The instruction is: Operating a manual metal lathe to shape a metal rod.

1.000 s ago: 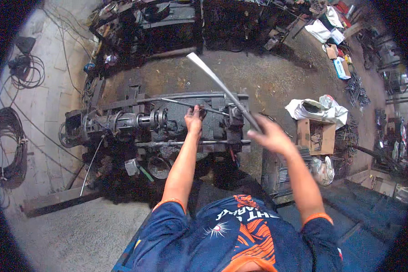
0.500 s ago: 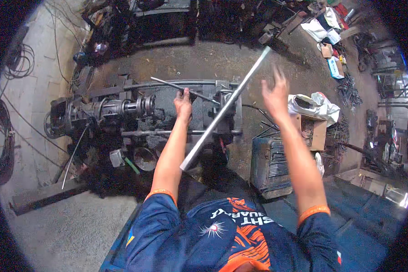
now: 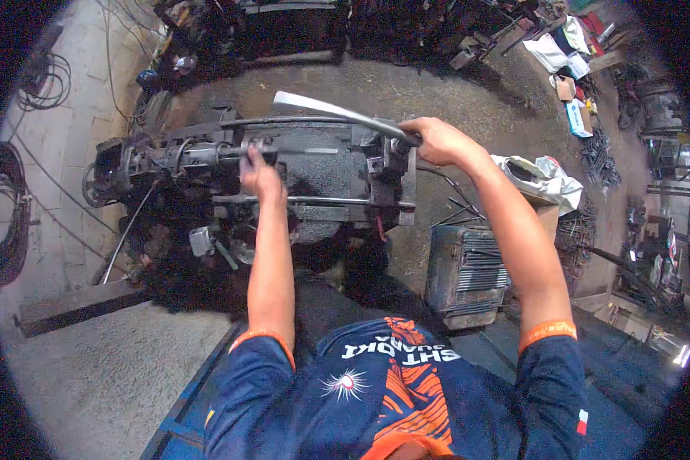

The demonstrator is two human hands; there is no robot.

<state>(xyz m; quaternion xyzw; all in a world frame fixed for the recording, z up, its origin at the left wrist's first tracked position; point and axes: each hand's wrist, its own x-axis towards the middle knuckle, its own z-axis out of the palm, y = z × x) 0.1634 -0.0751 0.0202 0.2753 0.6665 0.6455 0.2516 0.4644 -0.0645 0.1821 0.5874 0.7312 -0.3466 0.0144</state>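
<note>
My right hand is wrapped round the dark end of a silver lever bar. The bar slants left across the far side of the machine, beside a dark clamp block. My left hand is smeared by motion at the dark round chuck, so its grip is unclear. A blurred thin metal rod lies level to the right of the chuck. Whether my left fingers touch it does not show.
Two long rails run along the machine. A ridged metal box of rods stands near right, with a white sack beyond it. A dark beam lies at left. Cables hang on the left wall.
The lever bar has swung from a steep diagonal to nearly level, and my right hand has closed on its end. My left hand has moved left to the chuck; the thin rod has shifted from its slant.
</note>
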